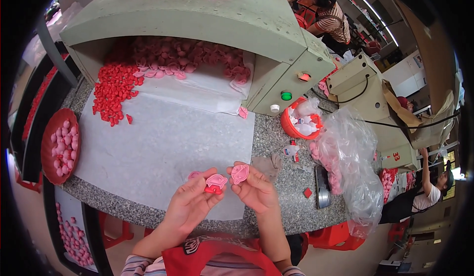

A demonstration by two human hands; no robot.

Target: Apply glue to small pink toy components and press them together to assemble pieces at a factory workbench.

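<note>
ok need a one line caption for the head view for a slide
Left hand holds a pink and red piece, right hand a pink piece, above a white sheet on a speckled counter.

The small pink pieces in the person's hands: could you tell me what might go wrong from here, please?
1. The left hand pinches a pink piece with a red piece under it, above the table edge; either could slip to the floor.
2. The right hand holds its pink piece only by the fingertips, so it may drop or twist.
</note>
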